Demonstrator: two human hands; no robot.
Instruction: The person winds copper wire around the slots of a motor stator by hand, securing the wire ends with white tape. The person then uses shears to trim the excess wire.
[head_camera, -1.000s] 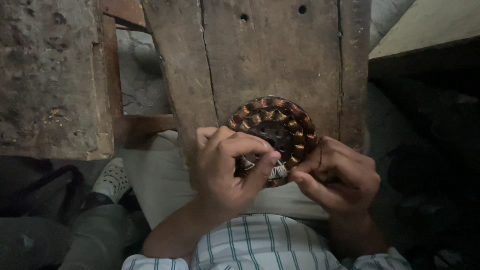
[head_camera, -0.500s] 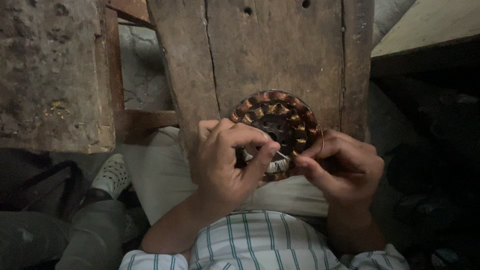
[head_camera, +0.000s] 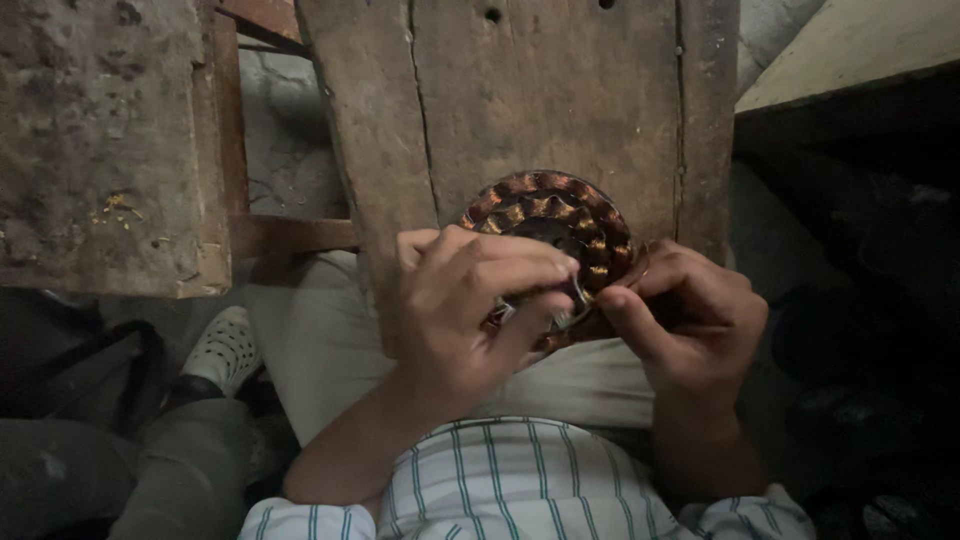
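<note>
Dim, warm light, falling off to near black at right. Worn wooden counter (head_camera: 560, 100) at centre, upright planks, cracked along the grain, small holes near the top edge. Rough, pitted slab (head_camera: 100, 140) at left, chipped and stained, with a wooden crossbar (head_camera: 290, 235) running from it to the planks. Grey cracked floor (head_camera: 285, 130) visible in the gap between. Pale angled board (head_camera: 850, 45) at upper right. White patterned shoe (head_camera: 225, 345) low at left, beside dark cloth
</note>
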